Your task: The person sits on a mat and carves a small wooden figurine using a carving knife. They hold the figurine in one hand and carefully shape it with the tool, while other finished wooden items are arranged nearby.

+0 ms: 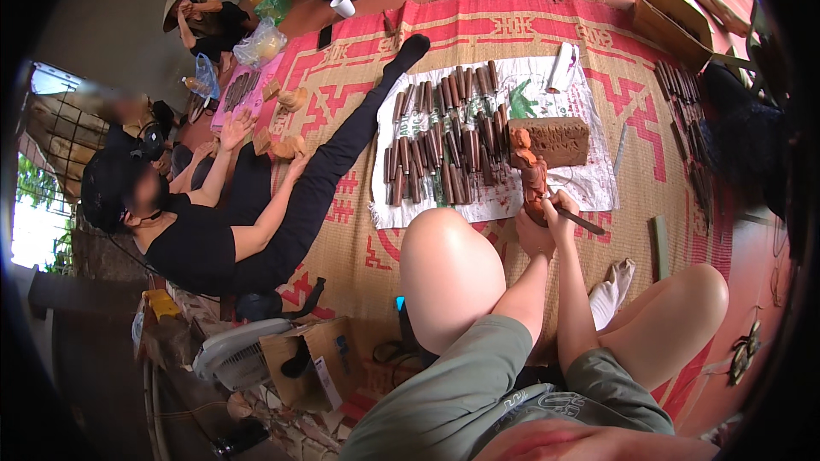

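Note:
A reddish-brown carved figurine [534, 179] stands upright in front of me, its lower end gripped by my left hand [535, 237]. My right hand [560, 207] is closed round a carving chisel [584, 222], whose dark handle sticks out to the right. The chisel's tip is at the figurine's lower part, though the fingers hide the exact contact. Just behind the figurine lies a brown block [559, 142] with a carved surface. Left of it, several dark-handled carving tools [444, 135] are laid in rows on a white printed sheet [602, 192].
A red and tan woven mat [359, 230] covers the floor. To the left, a person in black [192, 235] sits with one leg stretched toward the sheet, near pale wooden pieces [289, 147]. More tools [679, 90] lie far right. A cardboard box [316, 363] stands lower left.

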A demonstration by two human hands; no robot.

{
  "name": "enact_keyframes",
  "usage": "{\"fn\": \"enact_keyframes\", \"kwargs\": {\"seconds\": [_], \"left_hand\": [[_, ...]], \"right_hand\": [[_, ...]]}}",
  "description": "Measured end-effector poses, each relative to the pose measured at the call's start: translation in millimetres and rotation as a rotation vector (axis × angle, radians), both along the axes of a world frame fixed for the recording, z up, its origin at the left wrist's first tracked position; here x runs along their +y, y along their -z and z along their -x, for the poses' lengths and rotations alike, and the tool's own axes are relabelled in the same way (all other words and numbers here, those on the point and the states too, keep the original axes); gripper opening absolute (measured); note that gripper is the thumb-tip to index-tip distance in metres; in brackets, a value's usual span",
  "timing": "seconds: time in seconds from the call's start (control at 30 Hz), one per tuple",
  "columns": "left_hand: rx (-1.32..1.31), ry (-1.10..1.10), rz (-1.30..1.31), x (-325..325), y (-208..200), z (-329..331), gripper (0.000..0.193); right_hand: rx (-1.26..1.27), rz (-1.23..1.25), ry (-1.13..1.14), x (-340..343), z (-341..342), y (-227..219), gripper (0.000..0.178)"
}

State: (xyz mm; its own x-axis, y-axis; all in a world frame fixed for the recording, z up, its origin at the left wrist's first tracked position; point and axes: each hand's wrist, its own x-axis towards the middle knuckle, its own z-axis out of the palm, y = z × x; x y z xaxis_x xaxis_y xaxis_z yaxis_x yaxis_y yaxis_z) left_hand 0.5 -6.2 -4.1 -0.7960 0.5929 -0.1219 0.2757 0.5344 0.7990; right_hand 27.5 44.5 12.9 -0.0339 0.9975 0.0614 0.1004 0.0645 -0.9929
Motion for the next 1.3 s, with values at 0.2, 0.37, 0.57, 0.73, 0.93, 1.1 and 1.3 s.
{"fn": "enact_keyframes", "kwargs": {"seconds": [0.2,0.37,0.57,0.73,0.93,1.1,1.3], "left_hand": [[-0.004,0.016,-0.004,-2.6,4.0,4.6,0.067],[-0.032,0.057,-0.006,3.2,-2.0,-1.5,0.068],[-0.014,0.032,-0.003,1.7,-7.1,-1.6,0.071],[-0.004,0.013,-0.014,-0.5,0.3,0.1,0.073],[-0.039,0.015,-0.018,2.4,-8.8,-1.0,0.072],[-0.025,-0.003,-0.057,-6.1,-9.1,0.8,0.071],[-0.007,0.004,-0.057,3.3,-1.6,0.7,0.074]], "right_hand": [[0.069,0.065,-0.004,-0.2,0.1,8.6,0.024],[-0.076,-0.023,0.008,10.4,-10.6,22.6,0.028],[0.076,0.059,0.027,4.1,-7.2,20.3,0.026],[0.028,0.028,-0.009,2.7,-5.9,11.1,0.025],[0.096,0.074,-0.008,8.0,-3.1,0.7,0.025],[0.076,0.04,-0.023,4.0,-2.7,3.0,0.026],[0.044,0.124,-0.037,7.1,-4.6,-0.2,0.027]]}}
